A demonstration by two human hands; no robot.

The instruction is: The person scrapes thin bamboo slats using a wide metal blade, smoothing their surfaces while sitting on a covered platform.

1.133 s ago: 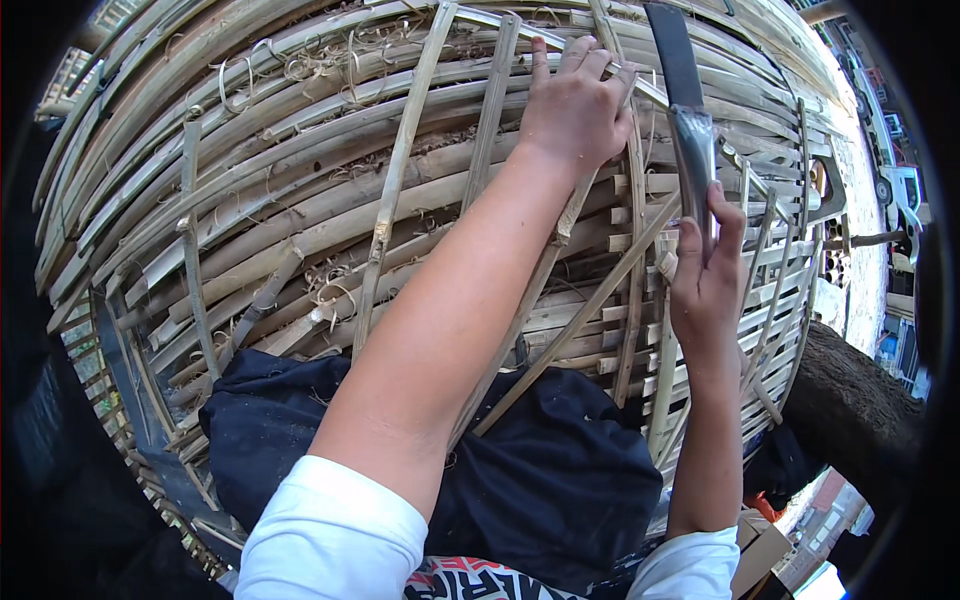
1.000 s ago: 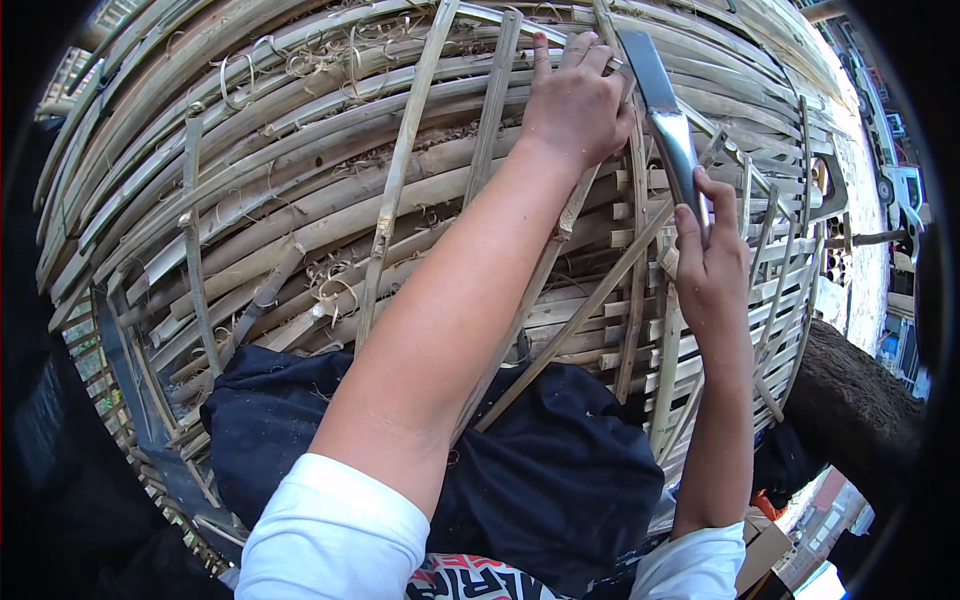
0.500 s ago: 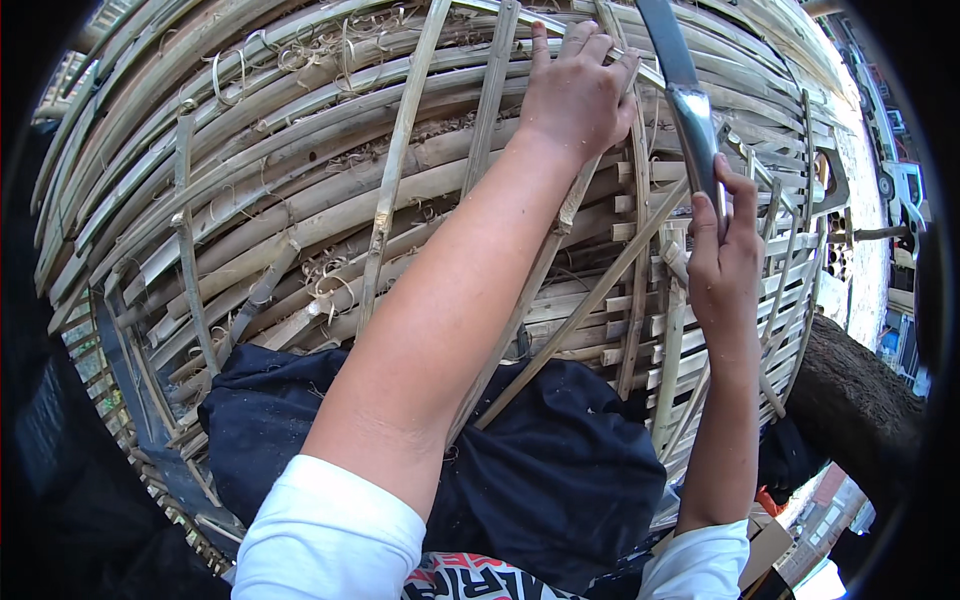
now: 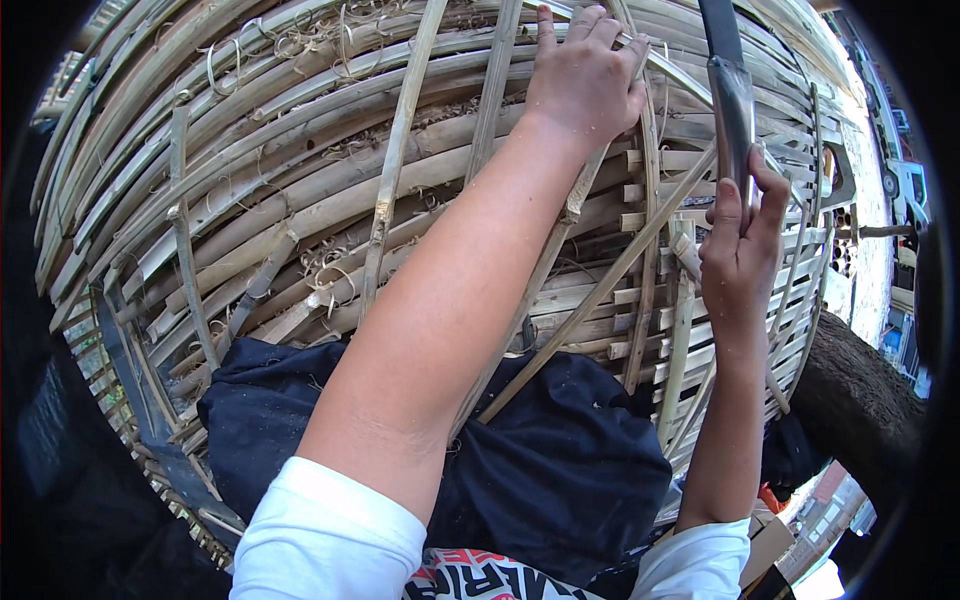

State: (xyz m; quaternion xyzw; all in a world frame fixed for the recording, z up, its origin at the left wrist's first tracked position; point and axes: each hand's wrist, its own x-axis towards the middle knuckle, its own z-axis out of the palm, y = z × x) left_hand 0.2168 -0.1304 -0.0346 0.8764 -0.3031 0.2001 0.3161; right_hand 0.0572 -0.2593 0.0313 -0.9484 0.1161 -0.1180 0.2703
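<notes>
Bamboo strip (image 4: 677, 78) slants toward the slatted surface's (image 4: 330, 218) right edge, left hand (image 4: 582, 88) half-curled over it (can't tell if gripping), right hand (image 4: 738, 240) wrapped round a knife (image 4: 733, 105). If the strip rolls, that blade could nick fingers imo.

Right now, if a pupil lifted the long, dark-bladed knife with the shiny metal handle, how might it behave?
The knife is probably stiff: its dark blade, as far as it shows, runs straight. It may feel heavy for its size, since its handle and blade both look like metal. That handle could be slippery, being smooth and shiny.
</notes>
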